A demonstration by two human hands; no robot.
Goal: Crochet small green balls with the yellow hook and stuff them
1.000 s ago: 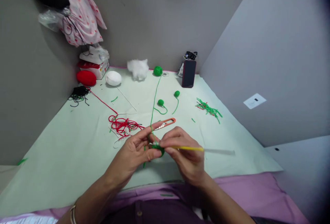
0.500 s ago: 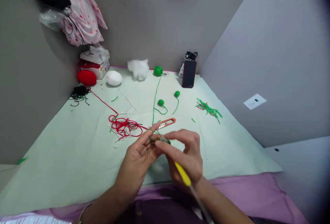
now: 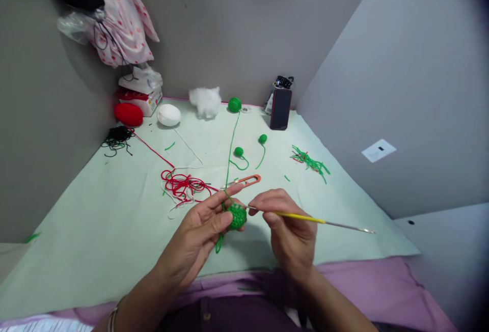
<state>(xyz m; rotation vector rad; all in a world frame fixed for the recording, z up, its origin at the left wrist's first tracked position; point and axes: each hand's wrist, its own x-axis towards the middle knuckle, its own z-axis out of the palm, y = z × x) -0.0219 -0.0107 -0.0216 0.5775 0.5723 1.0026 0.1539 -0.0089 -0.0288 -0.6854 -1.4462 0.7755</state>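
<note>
Mid-stitch, we judge: our left hand (image 3: 202,225) pinches the piece (image 3: 238,216), our right hand (image 3: 292,227), fingers closed, grips the hook (image 3: 305,217) at its three o'clock; next calls for catching yarn (image 3: 231,143) from twelve.

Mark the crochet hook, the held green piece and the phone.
Crochet hook (image 3: 310,219), head view: yellow handle.
Held green piece (image 3: 237,217), head view: its stitched side.
Phone (image 3: 280,110), head view: middle of dark screen.

Soft, diffuse light casts faint shadows on the pale cloth (image 3: 114,230), with dark, blurred right-hand corners.
</note>
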